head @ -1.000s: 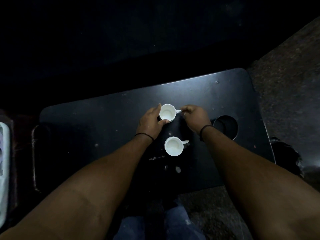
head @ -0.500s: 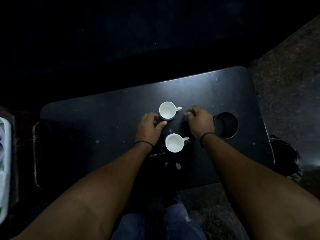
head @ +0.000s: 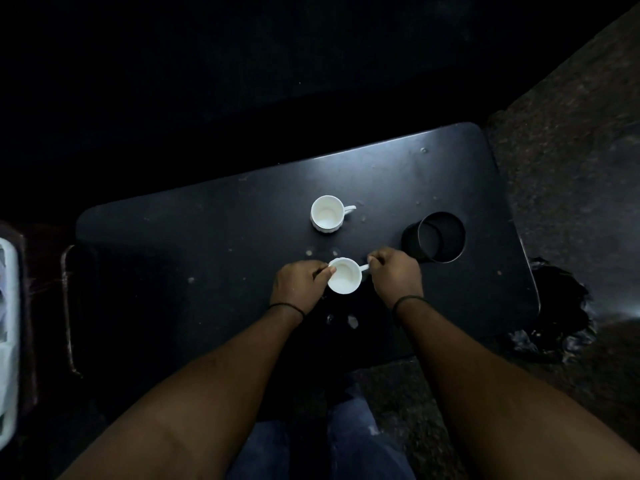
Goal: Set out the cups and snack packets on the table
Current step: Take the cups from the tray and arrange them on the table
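Note:
Two small white cups stand on a dark low table [head: 207, 237]. The far cup [head: 327, 213] sits alone near the table's middle, handle pointing right. The near cup [head: 344, 280] is between my hands. My left hand [head: 300, 284] holds its left side, thumb at the rim. My right hand [head: 394, 273] pinches its handle on the right. No snack packets are visible in this dim view.
A round cup-holder hole [head: 437, 241] is sunk in the table's right part. A pale tray-like object [head: 7, 341] lies at the far left edge. Rough stone floor [head: 571, 168] runs along the right; my knees are under the near edge.
Both hands left the far cup and pulled back toward me. They now hold the near cup, left hand on its side and right hand on its handle.

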